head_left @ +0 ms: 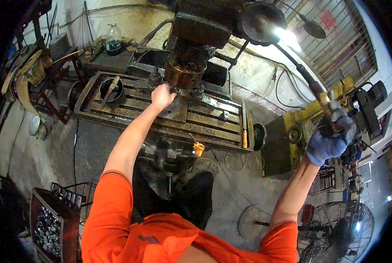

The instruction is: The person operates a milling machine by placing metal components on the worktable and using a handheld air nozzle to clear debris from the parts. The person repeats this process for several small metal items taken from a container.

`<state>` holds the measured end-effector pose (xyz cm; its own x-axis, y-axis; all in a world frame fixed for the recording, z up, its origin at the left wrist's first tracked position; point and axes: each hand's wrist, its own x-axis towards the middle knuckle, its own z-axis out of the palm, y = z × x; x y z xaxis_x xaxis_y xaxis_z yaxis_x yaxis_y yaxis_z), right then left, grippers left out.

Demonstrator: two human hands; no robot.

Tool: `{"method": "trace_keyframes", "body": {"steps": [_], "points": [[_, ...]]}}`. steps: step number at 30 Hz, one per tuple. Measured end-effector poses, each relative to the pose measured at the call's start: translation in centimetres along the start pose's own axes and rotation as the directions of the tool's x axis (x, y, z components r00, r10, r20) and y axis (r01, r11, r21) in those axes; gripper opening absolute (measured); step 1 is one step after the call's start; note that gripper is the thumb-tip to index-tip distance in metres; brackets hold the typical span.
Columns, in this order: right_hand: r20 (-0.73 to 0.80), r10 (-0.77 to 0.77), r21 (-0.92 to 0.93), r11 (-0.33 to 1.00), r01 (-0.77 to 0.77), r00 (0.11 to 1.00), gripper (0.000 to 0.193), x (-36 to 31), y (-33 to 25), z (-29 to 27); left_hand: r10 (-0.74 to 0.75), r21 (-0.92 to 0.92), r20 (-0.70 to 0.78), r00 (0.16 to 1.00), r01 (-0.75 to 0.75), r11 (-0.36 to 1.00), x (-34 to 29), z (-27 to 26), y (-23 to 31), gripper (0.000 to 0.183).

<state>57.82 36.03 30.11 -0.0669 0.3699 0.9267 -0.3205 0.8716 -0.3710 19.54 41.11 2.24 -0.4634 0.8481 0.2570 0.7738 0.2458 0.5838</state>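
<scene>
My bare left hand (162, 95) reaches forward onto the slotted metal table (204, 120) of a drilling machine, fingers closed on a small part right under the rusty spindle head (185, 72); the part itself is hidden by my fingers. My right hand (332, 138), in a blue glove, is raised to the right and grips the end of the machine's long feed lever (305, 79). Both arms wear orange sleeves.
A round dark container with a tool in it (110, 90) lies at the table's left end. A plastic bottle (113, 39) stands behind. A crate of metal parts (49, 223) sits lower left, a floor fan (336, 228) lower right, a lit lamp (266, 22) overhead.
</scene>
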Motion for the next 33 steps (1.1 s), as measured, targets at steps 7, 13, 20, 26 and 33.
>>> {"method": "trace_keyframes", "body": {"steps": [7, 13, 20, 26, 33], "points": [[-0.109, -0.069, -0.115, 0.992, 0.056, 0.992, 0.035, -4.0, 1.2, 1.8, -0.016, 0.014, 0.001, 1.000, 0.016, 1.000, 0.0, -0.1, 0.1, 0.032], [-0.090, -0.087, -0.307, 0.950, 0.055, 0.992, 0.036, -4.3, 1.3, 1.6, -0.016, -0.023, -0.025, 1.000, 0.015, 1.000, -0.3, -0.2, 0.2, 0.032], [-0.017, -0.146, -0.329, 0.935, 0.132, 0.989, 0.035, -4.8, 1.6, 2.2, -0.002, -0.003, 0.059, 0.998, 0.002, 1.000, 0.2, -0.8, -0.1, 0.033], [-0.102, -0.085, -0.235, 0.970, 0.059, 0.991, 0.032, -5.6, 1.7, 1.9, 0.238, -0.062, -0.160, 0.958, -0.250, 0.966, -3.2, -6.4, -4.0, 0.040], [-0.137, -0.034, -0.122, 0.992, 0.017, 0.990, 0.030, -5.4, 1.6, 1.8, 0.172, 0.401, -0.376, 0.910, -0.007, 0.916, -8.7, -16.9, -12.2, 0.047]]}}
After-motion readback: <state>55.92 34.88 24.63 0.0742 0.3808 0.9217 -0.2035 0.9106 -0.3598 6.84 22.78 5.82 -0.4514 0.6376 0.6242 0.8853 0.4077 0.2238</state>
